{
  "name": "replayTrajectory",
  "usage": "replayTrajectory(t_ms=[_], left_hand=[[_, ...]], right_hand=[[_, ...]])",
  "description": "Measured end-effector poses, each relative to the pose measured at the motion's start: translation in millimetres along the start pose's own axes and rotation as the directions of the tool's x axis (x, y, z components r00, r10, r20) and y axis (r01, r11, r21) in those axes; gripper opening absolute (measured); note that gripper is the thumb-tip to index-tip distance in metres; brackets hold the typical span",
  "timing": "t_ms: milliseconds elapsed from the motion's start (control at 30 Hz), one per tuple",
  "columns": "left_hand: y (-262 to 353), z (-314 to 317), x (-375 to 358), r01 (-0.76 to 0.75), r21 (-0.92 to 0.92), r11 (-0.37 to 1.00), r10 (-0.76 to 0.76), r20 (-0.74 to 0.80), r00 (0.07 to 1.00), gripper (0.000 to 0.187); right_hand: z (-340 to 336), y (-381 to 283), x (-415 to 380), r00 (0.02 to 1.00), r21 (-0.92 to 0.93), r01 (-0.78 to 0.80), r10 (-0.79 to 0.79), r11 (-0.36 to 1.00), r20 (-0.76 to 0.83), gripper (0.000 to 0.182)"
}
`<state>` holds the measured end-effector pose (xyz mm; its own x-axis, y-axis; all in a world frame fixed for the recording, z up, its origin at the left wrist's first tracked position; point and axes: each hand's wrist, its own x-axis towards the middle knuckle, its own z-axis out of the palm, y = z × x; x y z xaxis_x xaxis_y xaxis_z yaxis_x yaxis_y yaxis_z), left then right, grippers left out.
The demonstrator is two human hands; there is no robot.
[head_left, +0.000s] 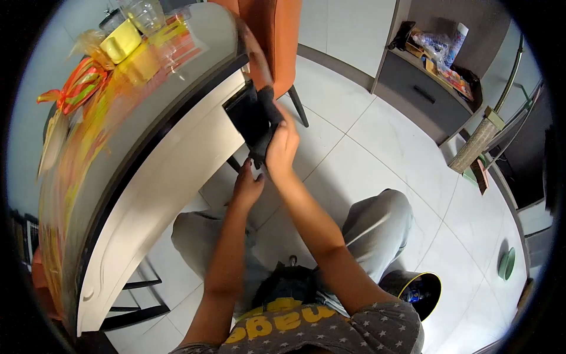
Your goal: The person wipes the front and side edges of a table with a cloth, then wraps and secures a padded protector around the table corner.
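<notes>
A flat black rectangular thing with a glossy face is held out by the side of the table, with dark grey cloth-like material along its right edge. My right hand is closed around that dark material, fingers pointing up. At the lower corner, my left hand has its thumb and a finger pinched at a small dark end. What exactly the black thing is, I cannot tell.
A glass-topped table curves along the left, bearing a yellow mug and clear cups. Behind it is an orange chair. A black bin stands by my right knee, a green dish lies farther right, and a grey drawer cabinet is at the back.
</notes>
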<state>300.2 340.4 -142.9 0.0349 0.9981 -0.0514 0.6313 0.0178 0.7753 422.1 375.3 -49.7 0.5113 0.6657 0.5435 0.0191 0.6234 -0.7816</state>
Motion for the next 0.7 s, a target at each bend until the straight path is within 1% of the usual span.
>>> replayTrajectory(t_ms=[33, 67, 133, 167, 200, 233, 267, 300, 333, 367, 400, 433, 467, 500, 533, 567, 600, 633, 667, 700], left_hand=[[24.9, -11.6, -14.3, 0.009, 0.102, 0.995, -0.011, 0.015, 1.000, 0.059], [32.6, -16.3, -21.6, 0.010, 0.098, 0.995, -0.011, 0.010, 1.000, 0.059], [47.2, -24.2, -31.7, -0.167, -0.053, 0.985, 0.169, 0.050, 0.984, 0.043], [58.4, -29.9, -37.9, -0.172, -0.057, 0.983, 0.175, 0.046, 0.984, 0.043], [74.0, -37.0, -45.2, -0.174, -0.030, 0.984, 0.175, 0.044, 0.984, 0.035], [82.7, -40.4, -49.0, -0.176, -0.003, 0.984, 0.176, 0.040, 0.984, 0.027], [82.7, -41.3, -48.6, -0.181, -0.008, 0.983, 0.181, 0.038, 0.983, 0.027], [84.6, -44.5, -49.4, -0.240, -0.033, 0.970, 0.240, 0.013, 0.971, 0.027], [87.9, -47.1, -51.3, -0.298, -0.057, 0.953, 0.297, -0.013, 0.955, 0.028], [93.1, -47.6, -55.8, -0.355, -0.148, 0.923, 0.345, -0.091, 0.934, 0.028], [99.7, -52.5, -58.0, -0.356, -0.151, 0.922, 0.346, -0.091, 0.934, 0.028], [104.7, -57.0, -58.0, -0.434, -0.186, 0.882, 0.416, -0.127, 0.900, 0.028], [109.9, -61.4, -59.6, -0.508, -0.216, 0.834, 0.481, -0.165, 0.861, 0.028], [117.2, -65.5, -61.9, -0.538, -0.205, 0.818, 0.497, -0.220, 0.839, 0.025], [116.7, -66.9, -61.3, -0.539, -0.204, 0.817, 0.498, -0.222, 0.838, 0.025], [116.1, -69.9, -60.5, -0.625, -0.116, 0.772, 0.568, -0.317, 0.760, 0.025], [118.0, -73.2, -60.2, -0.695, -0.020, 0.718, 0.632, -0.398, 0.665, 0.025], [121.3, -78.3, -62.3, -0.716, 0.034, 0.697, 0.661, -0.417, 0.624, 0.025], [126.0, -83.0, -63.4, -0.718, 0.034, 0.695, 0.664, -0.415, 0.622, 0.025], [129.1, -87.2, -64.5, -0.712, 0.042, 0.701, 0.659, -0.420, 0.624, 0.025]], right_hand=[[-0.8, -6.4, 5.8, 0.995, -0.040, 0.089, -0.087, 0.995, 0.050, 0.039], [0.8, -15.8, 7.8, 0.994, -0.039, 0.092, -0.089, 0.995, 0.055, 0.039], [3.9, -32.5, 12.5, 0.989, -0.228, 0.115, -0.091, 0.967, 0.114, 0.044], [4.1, -32.9, 13.1, 0.979, -0.266, 0.183, -0.152, 0.946, 0.133, 0.057], [1.6, -33.5, 16.5, 0.978, -0.268, 0.190, -0.159, 0.944, 0.136, 0.057], [-3.9, -34.2, 22.8, 0.972, -0.221, 0.140, -0.091, 0.965, 0.215, 0.059], [-9.6, -34.4, 29.7, 0.955, -0.180, 0.081, -0.025, 0.980, 0.295, 0.061], [-14.7, -37.9, 36.3, 0.948, -0.125, 0.001, 0.039, 0.992, 0.316, 0.058], [-19.4, -39.7, 42.7, 0.948, -0.128, 0.003, 0.038, 0.992, 0.316, 0.058], [-23.9, -40.5, 50.0, 0.941, -0.137, -0.023, 0.068, 0.990, 0.332, 0.055], [-24.2, -47.3, 55.9, 0.932, -0.146, -0.048, 0.097, 0.988, 0.348, 0.052], [-22.6, -53.8, 59.9, 0.950, -0.166, 0.058, -0.004, 0.984, 0.311, 0.046], [-24.2, -61.6, 60.7, 0.950, -0.169, 0.059, -0.004, 0.984, 0.312, 0.046], [-24.8, -80.3, 61.7, 0.949, -0.215, -0.024, 0.090, 0.976, 0.301, 0.044], [-26.0, -92.6, 60.7, 0.941, -0.258, -0.106, 0.181, 0.960, 0.287, 0.043], [-28.8, -99.0, 56.6, 0.941, -0.255, -0.104, 0.178, 0.961, 0.288, 0.043], [-33.3, -104.4, 51.4, 0.960, -0.266, -0.028, 0.100, 0.963, 0.260, 0.041], [-37.3, -107.9, 48.7, 0.972, -0.280, 0.049, 0.018, 0.959, 0.234, 0.039], [-42.3, -103.4, 46.4, 0.973, -0.281, 0.050, 0.017, 0.959, 0.230, 0.039], [-48.5, -91.8, 41.0, 0.962, -0.290, -0.034, 0.109, 0.957, 0.249, 0.038]])
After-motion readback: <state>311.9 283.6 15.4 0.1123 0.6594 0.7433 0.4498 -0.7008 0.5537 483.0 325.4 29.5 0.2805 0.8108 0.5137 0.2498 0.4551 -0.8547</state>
